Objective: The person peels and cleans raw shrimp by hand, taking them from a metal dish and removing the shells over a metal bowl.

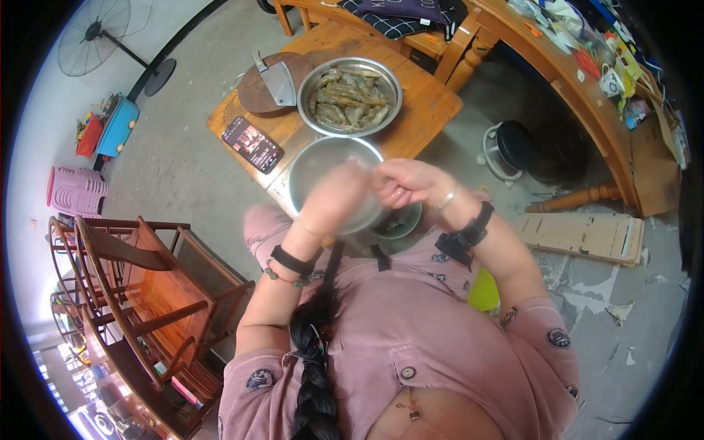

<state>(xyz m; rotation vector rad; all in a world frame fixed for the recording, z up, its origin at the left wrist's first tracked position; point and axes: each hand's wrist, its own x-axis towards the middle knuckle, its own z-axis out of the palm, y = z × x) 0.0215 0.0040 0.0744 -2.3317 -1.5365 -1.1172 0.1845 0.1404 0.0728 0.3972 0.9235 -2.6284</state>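
Observation:
My left hand (pixel 337 193) is smeared by motion above a pale, shiny bowl (pixel 299 174), so its fingers cannot be made out. Close beside it, my right hand (pixel 403 183) has its fingers curled in a pinch. Whatever lies between the two hands is too small and blurred to name. Behind the pale bowl stands a steel basin (pixel 397 110) of raw grey-green shrimp (pixel 348 97). Below my hands, partly hidden, is a darker container (pixel 402 224) with dark bits in it.
On the wooden table (pixel 433 110) are a round chopping board (pixel 253 94), a cleaver (pixel 279 84) and a lit phone (pixel 252 144). A black-topped stool (pixel 517 145) stands right, a wooden chair (pixel 158 275) left. Flat cardboard (pixel 583 237) lies on the floor.

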